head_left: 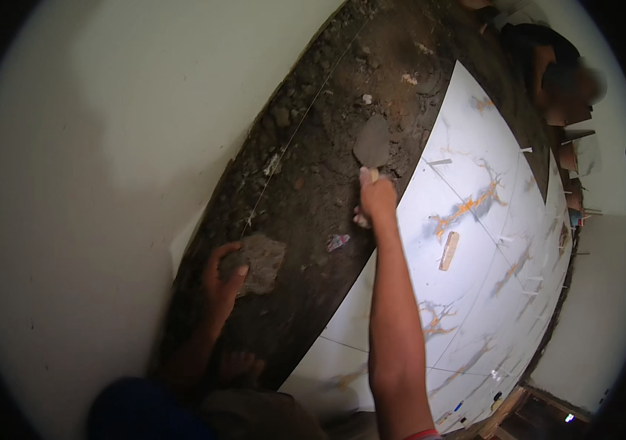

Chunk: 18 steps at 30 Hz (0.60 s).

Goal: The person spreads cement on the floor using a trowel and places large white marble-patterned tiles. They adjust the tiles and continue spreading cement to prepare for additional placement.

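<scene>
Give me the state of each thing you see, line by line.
Soil: uncovered, uneven
Tiles: laid beside soil
String: taut
Trowel: held, blade over soil
Stone block: rough, unevenly edged
Right hand: closed on trowel handle
Left hand: at stone block's edge, grip unclear
Wood piece: lying on tiles
Scrap: lying on soil

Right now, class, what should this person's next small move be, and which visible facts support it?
Probably a light pass of the trowel over the dark ground beside the white tiles: the right hand grips its handle, the blade is over that ground, and lumps show there.
</scene>
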Each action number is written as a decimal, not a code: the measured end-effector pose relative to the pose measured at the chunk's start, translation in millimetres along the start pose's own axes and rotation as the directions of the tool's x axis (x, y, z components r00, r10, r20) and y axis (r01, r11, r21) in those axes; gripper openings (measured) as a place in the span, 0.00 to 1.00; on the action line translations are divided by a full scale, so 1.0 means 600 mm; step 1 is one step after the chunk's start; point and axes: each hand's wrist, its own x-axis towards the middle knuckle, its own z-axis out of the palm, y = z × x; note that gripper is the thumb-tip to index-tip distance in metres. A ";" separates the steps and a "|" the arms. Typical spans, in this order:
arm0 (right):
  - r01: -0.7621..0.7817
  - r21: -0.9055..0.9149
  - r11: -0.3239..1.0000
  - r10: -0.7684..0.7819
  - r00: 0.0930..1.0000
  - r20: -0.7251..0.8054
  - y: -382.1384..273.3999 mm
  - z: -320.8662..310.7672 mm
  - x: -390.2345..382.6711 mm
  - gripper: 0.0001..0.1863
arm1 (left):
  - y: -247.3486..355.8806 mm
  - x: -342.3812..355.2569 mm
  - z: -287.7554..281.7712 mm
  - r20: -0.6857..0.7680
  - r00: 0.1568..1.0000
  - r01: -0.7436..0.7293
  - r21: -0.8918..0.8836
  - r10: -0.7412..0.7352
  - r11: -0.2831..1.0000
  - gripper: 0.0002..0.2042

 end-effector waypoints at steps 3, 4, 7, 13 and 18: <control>0.145 0.168 0.975 -0.159 0.984 0.074 -0.054 0.004 -0.001 0.33 | 0.007 0.006 0.008 0.018 0.999 0.041 -0.017 -0.041 0.999 0.23; 0.113 0.188 0.976 -0.135 0.985 0.109 -0.077 0.007 0.005 0.32 | 0.010 0.005 0.010 0.016 0.999 0.035 0.000 -0.035 0.999 0.23; 0.080 0.127 0.989 -0.113 0.953 0.281 -0.128 0.021 0.029 0.30 | 0.017 0.010 0.030 0.047 0.997 0.069 -0.126 -0.063 0.990 0.25; 0.225 -0.075 0.971 -0.196 0.940 0.280 0.046 0.044 -0.130 0.32 | 0.033 0.047 0.063 -0.005 0.975 0.209 -0.307 -0.221 0.928 0.28; 0.120 0.020 0.993 -0.120 0.946 0.301 0.121 0.056 -0.280 0.29 | 0.030 0.112 0.123 0.211 0.947 0.320 -0.656 -0.241 0.684 0.29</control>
